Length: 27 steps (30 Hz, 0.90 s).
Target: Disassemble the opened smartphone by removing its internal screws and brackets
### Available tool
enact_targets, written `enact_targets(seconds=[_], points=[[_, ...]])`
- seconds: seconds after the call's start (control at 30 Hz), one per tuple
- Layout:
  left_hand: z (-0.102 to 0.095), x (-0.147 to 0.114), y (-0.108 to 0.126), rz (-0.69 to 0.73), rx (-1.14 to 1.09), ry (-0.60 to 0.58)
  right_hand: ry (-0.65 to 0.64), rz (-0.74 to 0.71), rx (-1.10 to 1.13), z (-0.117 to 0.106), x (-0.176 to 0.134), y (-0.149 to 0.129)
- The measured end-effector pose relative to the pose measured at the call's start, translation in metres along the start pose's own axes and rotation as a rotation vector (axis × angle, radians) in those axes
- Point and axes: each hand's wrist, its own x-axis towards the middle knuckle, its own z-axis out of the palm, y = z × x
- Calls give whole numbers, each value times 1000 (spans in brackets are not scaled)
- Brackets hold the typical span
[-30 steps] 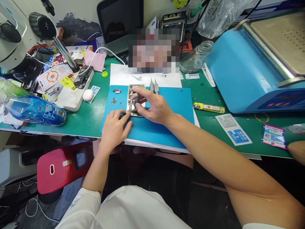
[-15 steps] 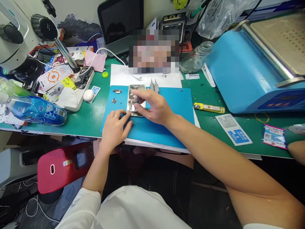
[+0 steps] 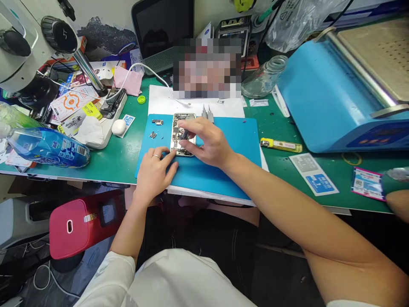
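Observation:
An opened smartphone (image 3: 177, 135) with its inner parts exposed lies upright-oriented on a blue mat (image 3: 236, 170). My left hand (image 3: 155, 170) rests on the mat at the phone's lower left, thumb apart and a fingertip touching the lower edge. Over the phone's right side, my right hand (image 3: 209, 143) pinches a small dark screwdriver (image 3: 185, 134) between thumb and fingers; its tip is hidden. Left of the phone lie a small component (image 3: 157, 122) and another small metal part (image 3: 153, 134). Two grey pointed tweezers (image 3: 207, 113) lie just behind my right hand.
A microscope (image 3: 60, 38) and a blue bottle (image 3: 47, 147) stand at the left. A large blue machine (image 3: 306, 98) occupies the right, with a glass jar (image 3: 265, 79) beside it. A yellow cutter (image 3: 281, 145) lies right of the mat. White paper (image 3: 159, 100) sits under the mat's back.
Both hands keep their places at the phone, and the screwdriver stays over the same area. The whole view has shifted very slightly.

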Motion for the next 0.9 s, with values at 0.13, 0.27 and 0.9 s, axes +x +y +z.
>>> enact_targets(seconds=[0.13,0.27,0.9], points=[[0,0,0,8,-7,15,-13,46,62,-1,0,-4],[0,0,0,8,-10,17,-21,55,45,-2,0,-3],[0,0,0,-2,-17,3,4,38,36,-4,2,-1]])
